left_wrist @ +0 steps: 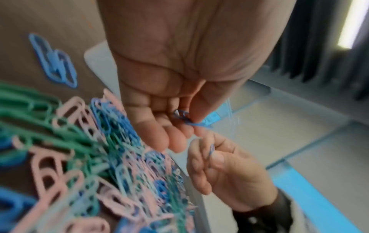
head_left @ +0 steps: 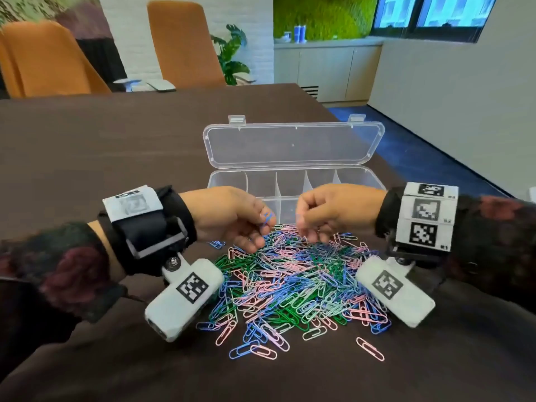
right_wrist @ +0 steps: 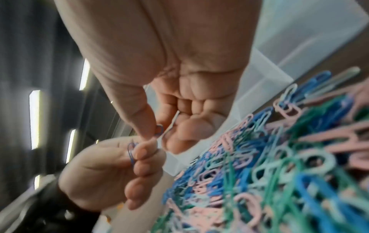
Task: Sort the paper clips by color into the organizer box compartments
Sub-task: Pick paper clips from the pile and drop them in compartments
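Both hands pinching small blue wire paper clips: left hand (head_left: 232,216), right hand (head_left: 327,213). Picking step; next, drop into clear plastic organizer box (head_left: 365,177) compartment.

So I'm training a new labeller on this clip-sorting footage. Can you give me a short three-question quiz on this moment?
1. True or false: the clear box behind the pile of clips has its lid shut.
2. What colour are the clips pinched in the left hand? A) pink B) blue C) green
3. Fill in: the right hand pinches a ____ clip above the far edge of the pile.

Key
1. False: the lid lies open behind the box.
2. B: the blue clips sit between thumb and fingers.
3. Blue: the right wrist view shows the blue clip at the thumb tip.
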Tool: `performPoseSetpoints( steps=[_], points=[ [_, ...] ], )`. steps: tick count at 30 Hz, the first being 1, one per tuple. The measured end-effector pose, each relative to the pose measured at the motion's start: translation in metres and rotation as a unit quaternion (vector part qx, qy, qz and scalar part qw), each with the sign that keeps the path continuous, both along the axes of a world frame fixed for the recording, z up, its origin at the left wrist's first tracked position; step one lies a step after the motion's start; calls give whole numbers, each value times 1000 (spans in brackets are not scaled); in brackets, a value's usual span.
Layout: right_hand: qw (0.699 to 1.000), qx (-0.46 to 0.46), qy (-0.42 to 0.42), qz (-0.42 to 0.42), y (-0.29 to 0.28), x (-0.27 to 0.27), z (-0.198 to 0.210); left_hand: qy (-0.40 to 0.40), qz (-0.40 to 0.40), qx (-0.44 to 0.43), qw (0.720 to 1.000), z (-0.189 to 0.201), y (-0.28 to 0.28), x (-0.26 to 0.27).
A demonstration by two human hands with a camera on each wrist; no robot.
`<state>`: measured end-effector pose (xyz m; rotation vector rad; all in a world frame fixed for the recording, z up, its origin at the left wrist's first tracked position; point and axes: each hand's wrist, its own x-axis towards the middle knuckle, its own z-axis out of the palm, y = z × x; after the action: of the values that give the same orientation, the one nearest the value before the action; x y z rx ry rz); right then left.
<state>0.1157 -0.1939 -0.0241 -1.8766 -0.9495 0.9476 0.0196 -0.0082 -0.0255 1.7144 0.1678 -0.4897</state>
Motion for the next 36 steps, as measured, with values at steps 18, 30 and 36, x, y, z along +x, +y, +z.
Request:
performPoseSetpoints(
  steps=[18, 30, 36],
  points=[
    [951, 94, 283, -84, -48, 8, -4, -164, -270, 572, 757, 5, -58, 30],
    [911, -225, -314, 145, -43, -10, -3, -156, -283, 573, 753, -11, -73, 41],
    [921, -207, -292, 152, -44, -3, -5, -129, -212, 498, 831, -3, -58, 36]
  ],
)
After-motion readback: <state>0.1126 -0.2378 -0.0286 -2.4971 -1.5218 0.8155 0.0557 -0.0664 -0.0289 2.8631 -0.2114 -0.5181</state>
